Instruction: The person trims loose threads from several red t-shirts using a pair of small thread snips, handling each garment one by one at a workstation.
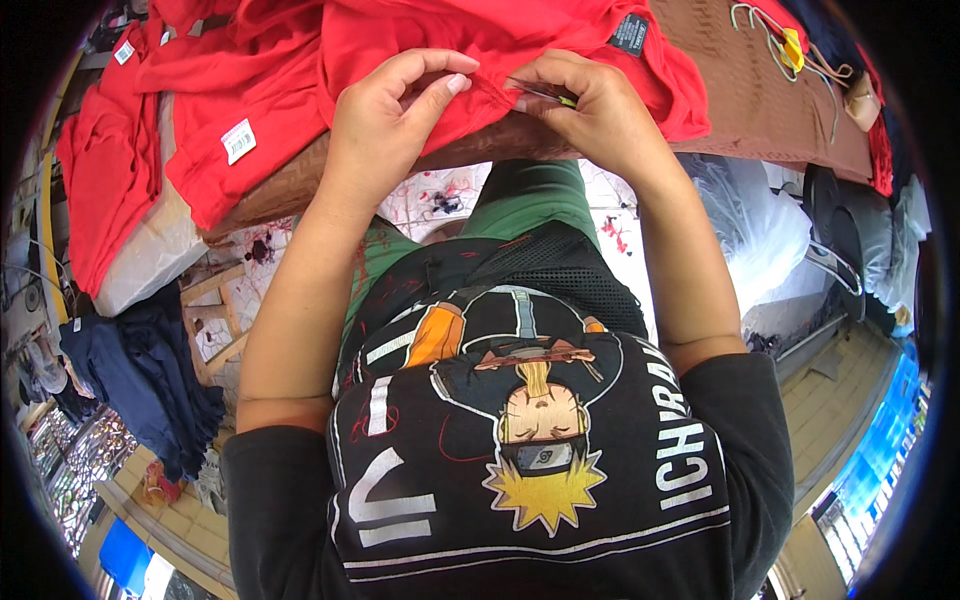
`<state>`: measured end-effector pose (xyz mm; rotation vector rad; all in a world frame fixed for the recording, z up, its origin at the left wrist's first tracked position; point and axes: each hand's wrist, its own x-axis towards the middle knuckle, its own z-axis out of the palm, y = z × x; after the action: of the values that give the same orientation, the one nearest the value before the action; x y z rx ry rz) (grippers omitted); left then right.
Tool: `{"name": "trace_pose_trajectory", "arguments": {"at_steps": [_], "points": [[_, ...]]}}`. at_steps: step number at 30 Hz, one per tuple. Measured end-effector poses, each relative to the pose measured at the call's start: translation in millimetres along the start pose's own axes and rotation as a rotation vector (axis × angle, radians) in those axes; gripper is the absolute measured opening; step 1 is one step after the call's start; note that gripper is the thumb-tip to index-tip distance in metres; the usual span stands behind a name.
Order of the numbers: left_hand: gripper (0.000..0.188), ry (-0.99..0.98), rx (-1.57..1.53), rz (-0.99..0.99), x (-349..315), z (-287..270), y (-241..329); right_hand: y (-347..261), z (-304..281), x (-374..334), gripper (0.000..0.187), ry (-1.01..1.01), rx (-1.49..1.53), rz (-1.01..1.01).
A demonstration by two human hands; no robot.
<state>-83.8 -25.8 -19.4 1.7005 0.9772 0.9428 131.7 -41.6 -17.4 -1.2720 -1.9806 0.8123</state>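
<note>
A red garment (450, 115) lies across the brown-covered table in front of me, a seam edge of it rising between my hands. My left hand (385, 120) is at this seam with thumb and forefinger tips brought together in a pinch. Whatever is between them is too small to make out. In my right hand (600, 105) are small thread snips (540, 92) with dark blades and a yellow-green bit, their points toward the seam. My right fingers also hide part of the cloth beside the blades.
More red garments (110, 180) with white tags hang over the table's left edge. Dark blue cloth (150, 385) drapes below them. Cords and a yellow piece (793, 48) lie at the far right of the brown cover (730, 110). Clear plastic bags (745, 215) stand right of my legs.
</note>
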Motion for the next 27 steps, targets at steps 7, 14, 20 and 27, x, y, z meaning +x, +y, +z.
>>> {"name": "trace_pose_trajectory", "arguments": {"at_steps": [7, 14, 20, 27], "points": [[0.018, 0.043, 0.291, 0.185, 1.3, 7.9, 0.5, 5.1, 0.7, 0.7, 0.022, 0.013, 0.112, 0.059], [0.012, 0.022, 0.318, 0.192, 4.5, 7.3, 9.5, 1.1, -4.5, -0.5, 0.019, -0.019, 0.092, 0.138], [0.011, -0.113, 0.217, -0.047, 9.5, 1.7, 18.3, -6.0, -19.3, -2.4, 0.025, -0.110, -0.059, 0.057], [0.012, -0.159, 0.288, -0.039, 9.2, 1.2, 19.2, -32.9, -42.6, 3.7, 0.025, -0.152, -0.286, -0.146]]}}
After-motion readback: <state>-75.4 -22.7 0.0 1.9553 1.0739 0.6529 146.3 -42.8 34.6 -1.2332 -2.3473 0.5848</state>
